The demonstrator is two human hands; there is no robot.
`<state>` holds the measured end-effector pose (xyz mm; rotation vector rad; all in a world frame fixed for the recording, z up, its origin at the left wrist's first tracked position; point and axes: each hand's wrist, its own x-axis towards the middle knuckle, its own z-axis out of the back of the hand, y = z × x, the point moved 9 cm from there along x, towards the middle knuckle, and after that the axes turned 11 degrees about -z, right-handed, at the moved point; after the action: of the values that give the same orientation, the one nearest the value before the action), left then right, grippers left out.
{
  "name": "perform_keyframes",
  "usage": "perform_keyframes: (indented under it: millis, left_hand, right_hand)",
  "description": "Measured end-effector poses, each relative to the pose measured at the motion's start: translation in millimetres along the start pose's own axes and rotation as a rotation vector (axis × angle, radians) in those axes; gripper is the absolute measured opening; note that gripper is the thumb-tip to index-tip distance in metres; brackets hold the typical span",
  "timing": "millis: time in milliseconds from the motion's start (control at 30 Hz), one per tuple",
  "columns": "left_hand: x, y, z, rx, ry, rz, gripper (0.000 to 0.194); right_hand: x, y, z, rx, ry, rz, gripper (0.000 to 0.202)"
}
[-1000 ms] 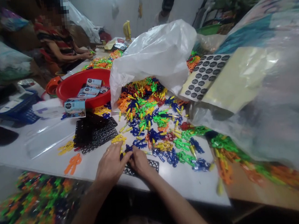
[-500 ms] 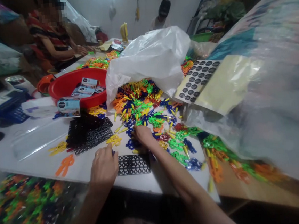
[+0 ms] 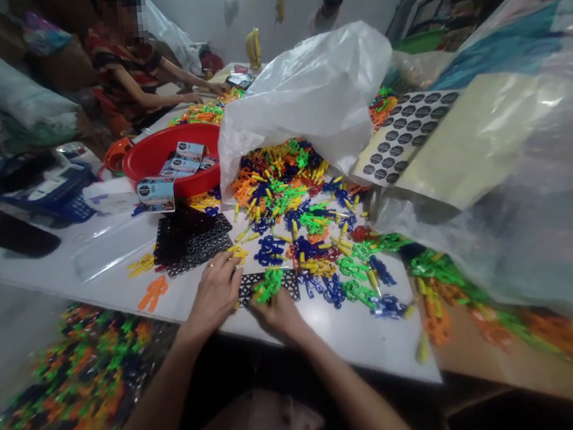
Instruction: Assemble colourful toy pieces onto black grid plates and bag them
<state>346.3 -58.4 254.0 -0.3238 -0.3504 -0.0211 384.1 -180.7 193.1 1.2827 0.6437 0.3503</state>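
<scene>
My right hand [image 3: 281, 314] is closed on a green plastic figure [image 3: 268, 285], above a black perforated plate [image 3: 292, 285] lying near the table's front edge. My left hand [image 3: 217, 289] rests at the left end of that plate, its fingers curled together; what they hold, if anything, is hidden. By its fingertips lies a yellow plastic piece [image 3: 239, 252]. Blue figures [image 3: 270, 250] lie just beyond the plate, and more blue and green figures [image 3: 357, 292] are spread to the right of my right hand.
Stacked black plates [image 3: 191, 243] lie left, near an orange figure [image 3: 153, 293]. Behind them, a red basin [image 3: 134, 158] holds printed cards. A white plastic bag [image 3: 301, 100] covers part of the coloured pile. Sticker sheets [image 3: 400, 138] lie right. A co-worker [image 3: 126, 75] sits far left.
My right hand has drawn back from the pile to the plate and now has a green figure in it. My left hand stays by the plate. The whole view has shifted somewhat.
</scene>
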Motion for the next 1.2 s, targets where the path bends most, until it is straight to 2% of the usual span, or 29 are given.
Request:
perform_keyframes:
  millis: [67,133,233,367,500,567,633,667,700,800,833,867,933,967,1033,1133,1200]
  left_hand:
    - [3,1,-1.0,-0.02,0.005,-0.013,0.034]
    - [3,3,-1.3,-0.044,0.025,-0.021,0.037]
    - [0,7,-2.5,-0.059,0.067,-0.02,0.042]
    - [-6,4,-3.2,-0.036,0.113,-0.065,0.046]
    - [-9,-2,7.5,0.125,0.024,-0.06,0.06]
    - [-11,-5,10.9,0.191,-0.021,-0.053,0.062]
    - [-12,-8,10.9,0.213,-0.047,-0.068,0.053]
    - [-12,-10,10.4,0.213,-0.058,-0.084,0.048]
    - [-13,-11,9.9,0.212,-0.07,-0.102,0.045]
    - [-14,-11,9.6,0.22,-0.102,-0.15,0.041]
    - [-14,-11,9.8,0.227,-0.108,-0.161,0.041]
    - [-14,-11,10.0,0.234,-0.111,-0.174,0.041]
    - [-14,-11,9.4,0.238,-0.095,-0.198,0.04]
    - [-14,-12,9.0,0.235,-0.083,-0.205,0.039]
    - [-14,-12,8.9,0.221,-0.061,-0.201,0.038]
    - [-14,-12,9.4,0.206,-0.036,-0.164,0.04]
    - [-13,-11,9.7,0.199,-0.023,-0.143,0.042]
  right_hand:
    - [-4,-17,-15,0.012,-0.046,-0.027,0.016]
    - [-3,-23,-24,-0.056,-0.072,0.024,0.017]
    - [0,-19,-39,-0.395,-0.025,0.135,0.013]
    - [5,-15,-61,-0.814,0.032,0.152,0.03]
    - [11,-3,-66,-0.871,0.052,0.147,0.028]
    - [12,4,-60,-0.807,0.168,0.177,0.02]
    - [16,13,-39,-0.707,0.284,0.213,0.016]
    - [23,19,-20,-0.678,0.262,0.21,0.016]
    - [35,25,4,-0.685,0.172,0.183,0.019]
    - [81,38,86,-0.873,-0.287,-0.047,0.036]
    - [94,39,103,-0.938,-0.373,-0.137,0.038]
    - [105,39,113,-0.989,-0.406,-0.215,0.038]
    - [115,40,120,-1.004,-0.411,-0.284,0.034]
    - [114,40,118,-0.953,-0.407,-0.264,0.033]
    - [97,41,102,-0.753,-0.368,-0.128,0.038]
    - [55,27,56,-0.39,-0.193,0.054,0.041]
    - [34,5,22,-0.234,-0.078,0.024,0.033]
